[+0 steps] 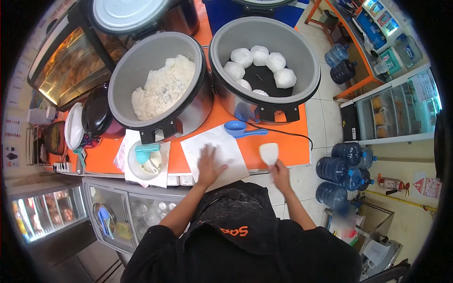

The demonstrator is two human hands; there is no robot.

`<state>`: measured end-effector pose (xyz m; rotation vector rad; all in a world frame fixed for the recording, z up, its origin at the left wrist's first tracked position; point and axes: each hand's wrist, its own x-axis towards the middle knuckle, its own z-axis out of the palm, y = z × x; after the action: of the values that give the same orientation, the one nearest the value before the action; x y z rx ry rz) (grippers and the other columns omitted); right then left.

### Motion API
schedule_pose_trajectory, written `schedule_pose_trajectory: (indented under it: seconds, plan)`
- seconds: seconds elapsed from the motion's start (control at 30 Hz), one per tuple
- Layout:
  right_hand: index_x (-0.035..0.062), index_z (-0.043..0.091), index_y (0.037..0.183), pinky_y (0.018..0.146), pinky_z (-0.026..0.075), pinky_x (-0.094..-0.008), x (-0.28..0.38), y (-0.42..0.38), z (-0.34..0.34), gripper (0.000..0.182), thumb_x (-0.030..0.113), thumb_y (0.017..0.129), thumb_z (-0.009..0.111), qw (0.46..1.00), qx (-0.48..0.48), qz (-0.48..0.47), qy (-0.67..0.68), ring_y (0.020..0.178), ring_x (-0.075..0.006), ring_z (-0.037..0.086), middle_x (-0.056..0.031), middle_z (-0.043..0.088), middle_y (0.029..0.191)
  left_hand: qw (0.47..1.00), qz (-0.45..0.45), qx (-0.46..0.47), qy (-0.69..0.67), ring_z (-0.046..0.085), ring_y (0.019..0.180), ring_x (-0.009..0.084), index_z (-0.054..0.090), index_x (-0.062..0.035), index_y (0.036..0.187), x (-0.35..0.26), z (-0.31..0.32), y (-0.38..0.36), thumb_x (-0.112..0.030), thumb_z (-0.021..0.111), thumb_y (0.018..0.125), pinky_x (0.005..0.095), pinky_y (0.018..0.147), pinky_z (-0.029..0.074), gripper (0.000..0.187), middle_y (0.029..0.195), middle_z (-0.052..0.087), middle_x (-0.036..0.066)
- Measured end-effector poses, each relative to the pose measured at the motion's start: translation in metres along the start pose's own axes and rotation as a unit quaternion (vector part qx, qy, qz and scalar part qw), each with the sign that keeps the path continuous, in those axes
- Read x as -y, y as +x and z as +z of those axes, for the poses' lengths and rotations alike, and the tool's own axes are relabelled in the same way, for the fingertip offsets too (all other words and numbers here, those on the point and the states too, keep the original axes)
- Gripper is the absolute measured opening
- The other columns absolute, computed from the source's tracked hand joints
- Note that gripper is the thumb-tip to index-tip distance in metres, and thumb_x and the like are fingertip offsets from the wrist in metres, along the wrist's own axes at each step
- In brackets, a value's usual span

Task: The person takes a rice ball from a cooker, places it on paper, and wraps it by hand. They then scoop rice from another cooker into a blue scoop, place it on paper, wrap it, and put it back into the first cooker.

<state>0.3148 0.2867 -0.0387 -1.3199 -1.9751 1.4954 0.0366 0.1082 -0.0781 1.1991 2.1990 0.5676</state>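
My left hand (209,167) rests with spread fingers on a white sheet of paper (231,162) at the counter's front edge; the fingertips are slightly blurred. In my right hand (280,174) is a white rice paddle (268,153), its blade pointing away from me. A blue scoop (236,128) lies at the sheet's far edge. Beyond it, a large rice cooker (264,35) holds several white wrapped bundles (285,78) set in a ring. To its left, another open cooker (126,75) contains loose white rice (165,85).
On the orange counter (188,153) at left stands a white bowl (141,172) with utensils. A cable (302,133) runs along the right side. A lidded pot (132,12) and a lit food display case (75,61) stand behind. Blue water bottles (332,170) sit on the floor at right.
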Motion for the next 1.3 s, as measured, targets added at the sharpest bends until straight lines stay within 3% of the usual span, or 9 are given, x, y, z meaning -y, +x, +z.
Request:
schedule_pose_trajectory:
  seconds: [0.07, 0.23, 0.3, 0.4, 0.57, 0.83, 0.93, 1.2, 1.3]
  plan:
    - [-0.0015, 0.066, 0.114, 0.080, 0.051, -0.0341, 0.046, -0.007, 0.042, 0.018, 0.007, 0.099, 0.059, 0.986, 0.059, -0.010, 0.158, 0.089, -0.0179, 0.064, -0.0103, 0.066, 0.096, 0.950, 0.055, 0.141, -0.272, 0.028, 0.152, 0.0394, 0.023, -0.0112, 0.162, -0.011, 0.002, -0.010, -0.049, 0.062, 0.100, 0.0567, 0.118, 0.031, 0.083, 0.163, 0.030, 0.024]
    - [-0.0008, 0.066, 0.118, 0.092, 0.051, -0.0369, 0.126, 0.020, 0.081, 0.023, 0.007, 0.098, 0.059, 0.926, 0.332, -0.173, 0.056, 0.104, -0.0298, 0.068, -0.0173, 0.069, 0.110, 0.806, -0.123, 0.056, -0.577, 0.069, 0.109, 0.0195, 0.051, -0.0044, 0.135, -0.071, -0.047, -0.054, -0.027, 0.053, 0.108, 0.0282, 0.088, 0.054, 0.036, 0.130, 0.063, 0.016]
    - [-0.0006, 0.066, 0.119, 0.092, 0.052, -0.0413, 0.113, 0.061, 0.078, 0.026, 0.008, 0.095, 0.061, 0.965, 0.235, -0.105, -0.049, 0.106, -0.0389, 0.066, -0.0204, 0.067, 0.120, 0.860, -0.099, -0.082, -0.494, 0.066, 0.074, 0.0116, 0.061, -0.0018, 0.116, -0.042, -0.051, -0.062, -0.025, 0.053, 0.108, 0.0244, 0.067, 0.051, 0.026, 0.097, 0.067, 0.009]
    - [0.0018, 0.067, 0.113, 0.089, 0.052, -0.0472, 0.101, 0.111, 0.074, 0.026, 0.010, 0.089, 0.067, 0.891, 0.020, -0.322, -0.319, 0.106, -0.0385, 0.065, -0.0192, 0.066, 0.113, 0.895, -0.128, -0.025, -0.427, 0.054, 0.062, 0.0069, 0.062, -0.0023, 0.118, -0.003, -0.092, -0.087, -0.027, 0.054, 0.108, 0.0229, 0.055, 0.042, 0.028, 0.080, 0.058, 0.002]
    - [0.0038, 0.065, 0.108, 0.091, 0.052, -0.0486, 0.038, 0.166, 0.088, 0.028, -0.001, 0.081, 0.067, 0.826, 0.055, -0.309, -0.468, 0.107, -0.0366, 0.063, -0.0155, 0.061, 0.097, 0.867, -0.187, -0.032, -0.460, 0.051, 0.065, 0.0073, 0.055, -0.0025, 0.133, 0.003, -0.125, -0.107, -0.035, 0.058, 0.105, 0.0236, 0.057, 0.041, 0.043, 0.077, 0.053, -0.001]
    - [0.0027, 0.069, 0.094, 0.083, 0.054, -0.0470, 0.075, 0.107, 0.078, 0.018, -0.006, 0.081, 0.060, 0.905, 0.094, -0.284, -0.301, 0.093, -0.0379, 0.066, -0.0171, 0.067, 0.100, 0.895, -0.157, -0.066, -0.413, 0.058, 0.084, 0.0168, 0.040, 0.0012, 0.146, 0.018, -0.043, -0.056, -0.039, 0.077, 0.090, 0.0304, 0.070, 0.050, 0.079, 0.105, 0.060, 0.009]
    - [0.0016, 0.070, 0.102, 0.088, 0.053, -0.0465, 0.072, 0.091, 0.083, 0.026, -0.008, 0.082, 0.058, 0.909, 0.124, -0.293, -0.269, 0.100, -0.0390, 0.065, -0.0191, 0.067, 0.106, 0.905, -0.183, -0.019, -0.384, 0.060, 0.103, 0.0249, 0.044, -0.0023, 0.142, 0.021, -0.020, -0.043, -0.022, 0.079, 0.085, 0.0371, 0.093, 0.049, 0.070, 0.113, 0.062, 0.013]
    - [0.0019, 0.066, 0.121, 0.092, 0.051, -0.0403, 0.093, 0.078, 0.082, 0.031, 0.004, 0.090, 0.062, 0.961, 0.165, -0.174, -0.140, 0.109, -0.0303, 0.065, -0.0156, 0.067, 0.116, 0.858, -0.192, 0.009, -0.477, 0.063, 0.098, 0.0236, 0.059, 0.0007, 0.125, -0.013, -0.039, -0.028, -0.014, 0.063, 0.096, 0.0363, 0.089, 0.050, 0.033, 0.104, 0.066, 0.012]
    - [0.0018, 0.065, 0.120, 0.092, 0.051, -0.0380, 0.117, 0.050, 0.093, 0.025, 0.014, 0.098, 0.064, 0.968, 0.243, -0.005, 0.069, 0.112, -0.0235, 0.065, -0.0116, 0.067, 0.118, 0.899, -0.015, -0.006, -0.438, 0.061, 0.087, 0.0222, 0.058, -0.0020, 0.127, -0.065, -0.068, -0.041, -0.016, 0.062, 0.100, 0.0357, 0.080, 0.051, 0.030, 0.101, 0.066, 0.011]
